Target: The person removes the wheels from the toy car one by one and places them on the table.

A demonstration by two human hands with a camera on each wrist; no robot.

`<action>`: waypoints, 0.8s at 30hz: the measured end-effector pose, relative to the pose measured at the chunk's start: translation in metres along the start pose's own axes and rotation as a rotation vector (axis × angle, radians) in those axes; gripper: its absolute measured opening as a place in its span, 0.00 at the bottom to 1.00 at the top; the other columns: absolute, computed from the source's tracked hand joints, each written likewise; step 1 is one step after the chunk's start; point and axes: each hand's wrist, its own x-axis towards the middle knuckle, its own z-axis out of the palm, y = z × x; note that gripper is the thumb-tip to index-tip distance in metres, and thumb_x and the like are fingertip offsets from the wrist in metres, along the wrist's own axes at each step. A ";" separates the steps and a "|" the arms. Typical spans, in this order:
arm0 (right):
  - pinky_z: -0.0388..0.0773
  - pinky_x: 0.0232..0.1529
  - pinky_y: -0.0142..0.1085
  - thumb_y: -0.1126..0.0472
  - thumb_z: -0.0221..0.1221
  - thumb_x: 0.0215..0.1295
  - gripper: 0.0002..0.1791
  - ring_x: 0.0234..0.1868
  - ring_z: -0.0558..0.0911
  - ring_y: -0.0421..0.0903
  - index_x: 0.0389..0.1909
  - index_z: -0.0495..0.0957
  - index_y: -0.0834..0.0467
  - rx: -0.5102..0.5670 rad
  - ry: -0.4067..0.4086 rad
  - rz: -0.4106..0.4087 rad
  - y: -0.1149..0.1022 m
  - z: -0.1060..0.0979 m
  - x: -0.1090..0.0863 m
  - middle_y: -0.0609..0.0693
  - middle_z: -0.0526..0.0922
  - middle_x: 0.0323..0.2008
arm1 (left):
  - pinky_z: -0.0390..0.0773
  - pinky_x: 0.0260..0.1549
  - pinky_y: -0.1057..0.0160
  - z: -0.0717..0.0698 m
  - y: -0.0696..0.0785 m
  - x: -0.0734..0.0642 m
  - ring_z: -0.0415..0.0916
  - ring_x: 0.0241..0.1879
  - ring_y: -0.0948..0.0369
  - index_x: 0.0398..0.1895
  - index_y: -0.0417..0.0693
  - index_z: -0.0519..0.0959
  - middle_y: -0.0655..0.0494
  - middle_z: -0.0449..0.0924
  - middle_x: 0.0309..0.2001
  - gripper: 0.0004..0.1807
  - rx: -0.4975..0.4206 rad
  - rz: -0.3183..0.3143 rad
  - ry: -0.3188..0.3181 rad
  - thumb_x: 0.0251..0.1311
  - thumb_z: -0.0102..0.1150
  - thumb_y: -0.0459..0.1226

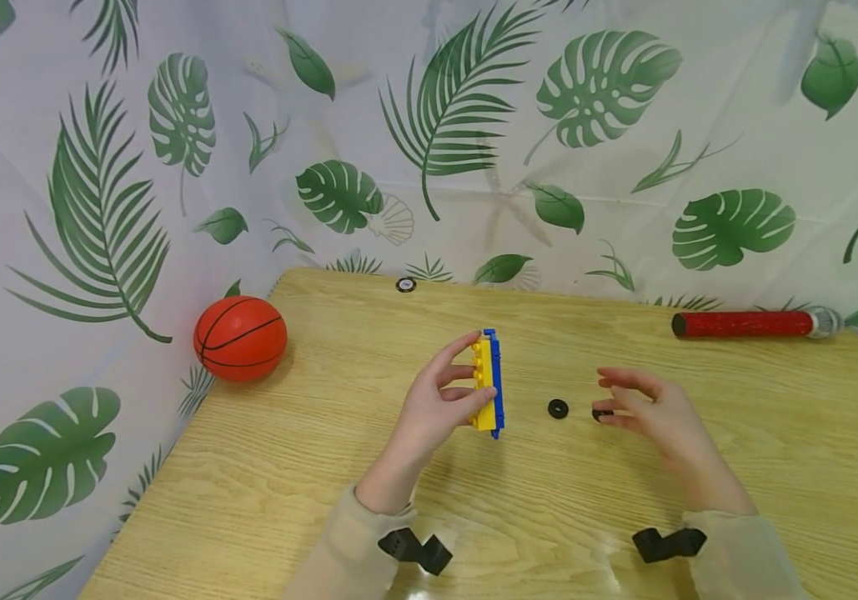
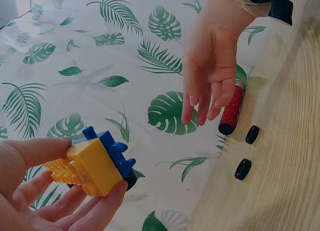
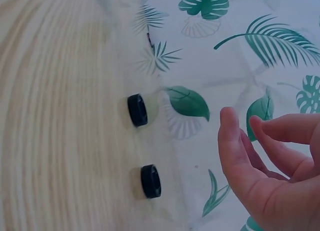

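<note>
My left hand [image 1: 436, 400] grips a yellow building block [image 1: 484, 383] joined to a blue toy chassis [image 1: 498, 383], thumb on one side and fingers on the other. In the left wrist view, small blue pegs stick out of the chassis [image 2: 116, 153], and a black round part [image 2: 131, 180] shows partly behind it. Two small black toy wheels [image 1: 558, 408] [image 3: 151, 181] lie on the table to the right of the block. Over the farther-right wheel [image 2: 252, 134] hovers my right hand [image 1: 654, 408], apart from it, with fingers loosely bent and nothing between them.
On the wooden table [image 1: 308, 467], an orange toy basketball [image 1: 241, 338] sits at the left edge. A red microphone [image 1: 747, 324] lies at the back right. By the back edge is a black-and-white disc [image 1: 406, 285]. A leaf-print cloth [image 1: 474, 225] hangs behind.
</note>
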 end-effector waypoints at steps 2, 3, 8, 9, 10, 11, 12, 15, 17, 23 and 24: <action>0.85 0.46 0.33 0.59 0.49 0.77 0.27 0.42 0.85 0.36 0.69 0.62 0.70 0.019 0.004 -0.015 -0.003 0.001 -0.001 0.35 0.76 0.48 | 0.85 0.35 0.62 0.000 0.000 0.000 0.84 0.43 0.53 0.69 0.72 0.68 0.44 0.78 0.54 0.37 0.003 0.006 0.000 0.60 0.66 0.32; 0.85 0.45 0.33 0.59 0.49 0.77 0.26 0.42 0.85 0.36 0.69 0.63 0.70 0.025 0.008 -0.024 -0.005 0.002 -0.002 0.34 0.76 0.47 | 0.86 0.35 0.62 0.000 0.000 0.000 0.84 0.43 0.53 0.69 0.72 0.68 0.44 0.78 0.54 0.37 0.003 0.009 0.000 0.60 0.66 0.32; 0.84 0.43 0.30 0.58 0.51 0.76 0.25 0.41 0.86 0.36 0.68 0.66 0.67 0.076 0.018 -0.053 -0.012 0.006 -0.005 0.34 0.79 0.46 | 0.86 0.36 0.61 0.000 0.002 -0.001 0.84 0.43 0.52 0.70 0.72 0.67 0.43 0.78 0.53 0.39 -0.004 0.010 -0.005 0.60 0.67 0.31; 0.84 0.42 0.30 0.58 0.52 0.76 0.24 0.41 0.86 0.36 0.67 0.67 0.65 0.092 0.018 -0.058 -0.013 0.007 -0.006 0.35 0.80 0.46 | 0.86 0.37 0.60 0.001 0.002 -0.001 0.84 0.43 0.52 0.70 0.72 0.66 0.44 0.78 0.53 0.39 -0.004 0.007 -0.005 0.60 0.67 0.31; 0.84 0.42 0.30 0.58 0.52 0.76 0.24 0.41 0.86 0.36 0.67 0.68 0.63 0.113 0.017 -0.063 -0.015 0.007 -0.007 0.35 0.80 0.46 | 0.86 0.38 0.60 0.001 0.003 -0.001 0.84 0.43 0.52 0.71 0.72 0.66 0.44 0.78 0.53 0.40 -0.002 0.005 -0.005 0.59 0.67 0.31; 0.84 0.42 0.30 0.58 0.53 0.75 0.22 0.41 0.86 0.36 0.66 0.70 0.61 0.131 0.015 -0.070 -0.016 0.008 -0.007 0.36 0.81 0.46 | 0.86 0.39 0.59 0.001 0.003 -0.001 0.84 0.44 0.52 0.71 0.72 0.65 0.44 0.78 0.53 0.40 0.001 0.003 -0.004 0.59 0.68 0.31; 0.84 0.42 0.30 0.58 0.53 0.75 0.22 0.42 0.86 0.37 0.66 0.70 0.60 0.152 0.013 -0.078 -0.018 0.009 -0.008 0.37 0.81 0.46 | 0.86 0.40 0.59 0.001 0.004 -0.001 0.84 0.44 0.53 0.71 0.72 0.65 0.44 0.79 0.53 0.41 0.005 0.000 -0.002 0.59 0.68 0.31; 0.84 0.42 0.30 0.59 0.54 0.74 0.19 0.42 0.86 0.38 0.63 0.73 0.55 0.195 0.006 -0.099 -0.023 0.013 -0.010 0.38 0.82 0.45 | 0.86 0.43 0.57 0.002 0.004 -0.001 0.83 0.46 0.53 0.71 0.68 0.66 0.46 0.79 0.54 0.40 0.022 -0.004 0.005 0.58 0.69 0.32; 0.85 0.42 0.30 0.60 0.54 0.74 0.17 0.41 0.86 0.38 0.61 0.75 0.52 0.218 0.002 -0.113 -0.027 0.016 -0.011 0.39 0.83 0.45 | 0.85 0.45 0.56 0.002 0.004 -0.001 0.83 0.47 0.52 0.71 0.64 0.67 0.46 0.80 0.54 0.39 0.029 -0.006 0.007 0.58 0.69 0.32; 0.85 0.42 0.32 0.62 0.53 0.74 0.15 0.41 0.87 0.40 0.57 0.78 0.48 0.287 -0.005 -0.147 -0.035 0.023 -0.014 0.41 0.84 0.44 | 0.83 0.50 0.53 0.003 0.002 -0.001 0.81 0.52 0.51 0.67 0.60 0.71 0.47 0.80 0.58 0.35 0.040 -0.034 0.024 0.56 0.70 0.32; 0.85 0.41 0.32 0.63 0.53 0.74 0.15 0.41 0.87 0.40 0.56 0.78 0.48 0.299 -0.003 -0.152 -0.035 0.025 -0.014 0.42 0.84 0.44 | 0.83 0.50 0.52 0.003 0.002 -0.001 0.81 0.52 0.51 0.66 0.60 0.71 0.48 0.80 0.58 0.34 0.043 -0.041 0.028 0.56 0.71 0.32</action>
